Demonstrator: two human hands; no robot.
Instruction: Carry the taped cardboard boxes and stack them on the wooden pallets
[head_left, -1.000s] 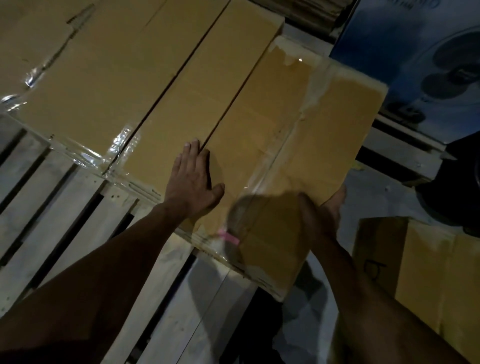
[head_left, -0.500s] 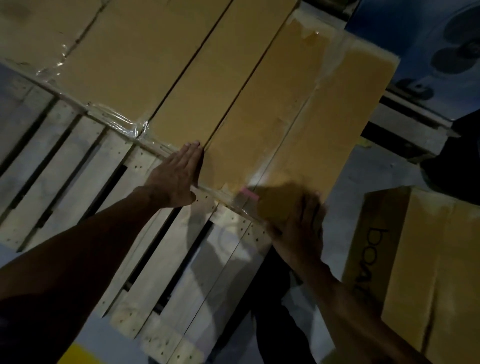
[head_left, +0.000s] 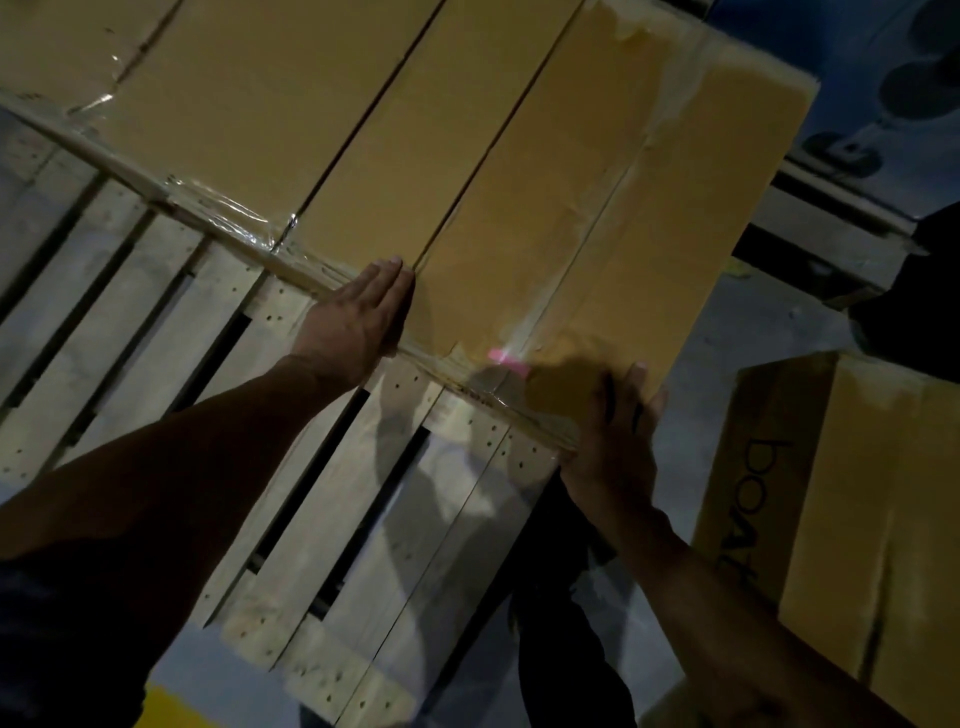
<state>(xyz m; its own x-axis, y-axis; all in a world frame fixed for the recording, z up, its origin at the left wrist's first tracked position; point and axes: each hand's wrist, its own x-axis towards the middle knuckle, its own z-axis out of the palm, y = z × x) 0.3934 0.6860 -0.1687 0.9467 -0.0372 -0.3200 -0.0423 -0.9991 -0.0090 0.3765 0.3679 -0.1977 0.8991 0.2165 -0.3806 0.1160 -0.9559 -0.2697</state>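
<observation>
Both hands flat against taped cardboard box (head_left: 597, 208), on wooden pallet (head_left: 311, 519)

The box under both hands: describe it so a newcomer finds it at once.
Start at the wooden pallet with pale slats. A row of brown boxes lies on it; take the rightmost box, the one overhanging the pallet's right edge. Alone among them it has a pink mark on its near taped edge.
</observation>
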